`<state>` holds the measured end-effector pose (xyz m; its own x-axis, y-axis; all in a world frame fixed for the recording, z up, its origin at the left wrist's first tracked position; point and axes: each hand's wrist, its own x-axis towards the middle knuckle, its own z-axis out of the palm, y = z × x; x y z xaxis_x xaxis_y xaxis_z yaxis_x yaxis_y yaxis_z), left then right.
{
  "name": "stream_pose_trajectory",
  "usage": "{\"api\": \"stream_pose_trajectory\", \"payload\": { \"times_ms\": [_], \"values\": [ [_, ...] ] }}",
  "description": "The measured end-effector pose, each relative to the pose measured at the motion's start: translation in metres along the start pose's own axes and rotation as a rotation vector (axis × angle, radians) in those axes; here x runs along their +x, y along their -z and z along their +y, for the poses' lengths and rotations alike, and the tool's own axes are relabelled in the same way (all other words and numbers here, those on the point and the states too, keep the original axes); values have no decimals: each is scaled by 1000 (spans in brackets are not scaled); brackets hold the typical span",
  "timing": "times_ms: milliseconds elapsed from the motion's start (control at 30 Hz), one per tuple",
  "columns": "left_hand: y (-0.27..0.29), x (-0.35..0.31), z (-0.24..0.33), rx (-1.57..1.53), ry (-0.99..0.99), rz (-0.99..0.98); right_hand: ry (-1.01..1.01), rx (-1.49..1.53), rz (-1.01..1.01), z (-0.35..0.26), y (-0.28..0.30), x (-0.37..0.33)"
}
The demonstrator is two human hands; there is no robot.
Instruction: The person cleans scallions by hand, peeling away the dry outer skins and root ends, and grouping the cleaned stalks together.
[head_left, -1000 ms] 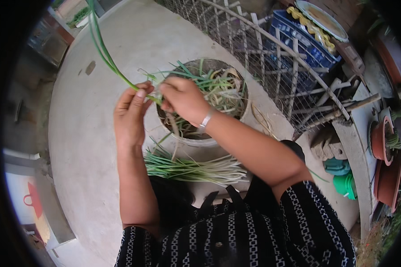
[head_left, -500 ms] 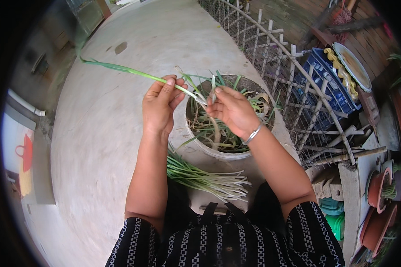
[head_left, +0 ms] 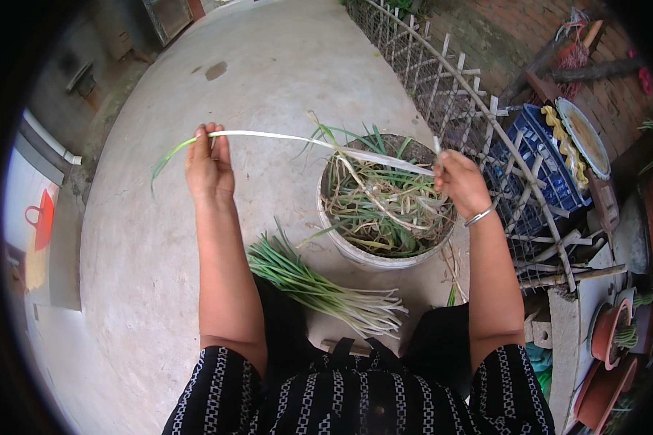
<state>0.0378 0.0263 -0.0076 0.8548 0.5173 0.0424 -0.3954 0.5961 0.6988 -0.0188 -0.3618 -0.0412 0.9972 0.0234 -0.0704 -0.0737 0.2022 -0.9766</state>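
Observation:
My left hand (head_left: pixel 210 165) pinches a scallion (head_left: pixel 248 133) by its green part, the leaf tip drooping to the left. Its pale length stretches right across the bucket (head_left: pixel 370 259) as a thin whitish layer. At that end, my right hand (head_left: pixel 461 183), with a metal bangle at its wrist, grips the peeled strip (head_left: pixel 384 159). A small pale pointed piece sticks up from the right fingers; its kind is unclear. Beneath, the bucket holds a heap of scallion peelings and withered leaves (head_left: pixel 384 206). A bunch of scallions (head_left: pixel 319 290), green and white, lies on the ground before my knees.
A lattice fence of sticks and wire mesh (head_left: pixel 479 123) runs along the right. Behind it stand a blue crate (head_left: pixel 533 156) and a round tray (head_left: pixel 582 138). Potted plants (head_left: pixel 609 333) line the lower right. Concrete floor (head_left: pixel 145 217) spreads to the left.
My hands have moved apart, the left one leftward and the right one rightward. A long whitish strip now stretches between them, and more of the bucket shows.

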Motion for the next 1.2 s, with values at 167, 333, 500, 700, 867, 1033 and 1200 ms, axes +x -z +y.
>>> {"api": "stream_pose_trajectory", "payload": {
  "times_ms": [167,333,500,700,867,1033,1200],
  "values": [
    [18,11,16,-7,-26,64,0,-32,200,-3,39,0],
    [25,18,19,-39,-70,124,63,-5,386,-1,52,6],
    [7,0,14,-41,45,-21,198,-748,102,12,42,5],
    [-38,-60,-7,-1,175,-170,301,-369,-171,-10,-92,-11],
    [-53,-86,-23,125,206,-238,158,-255,-189,-10,-131,-22],
    [-57,-113,-36,418,330,-488,289,-242,-105,-5,-123,-17],
    [-56,-111,-37,402,305,-605,147,-211,-129,-15,-111,-17]
  ]
}}
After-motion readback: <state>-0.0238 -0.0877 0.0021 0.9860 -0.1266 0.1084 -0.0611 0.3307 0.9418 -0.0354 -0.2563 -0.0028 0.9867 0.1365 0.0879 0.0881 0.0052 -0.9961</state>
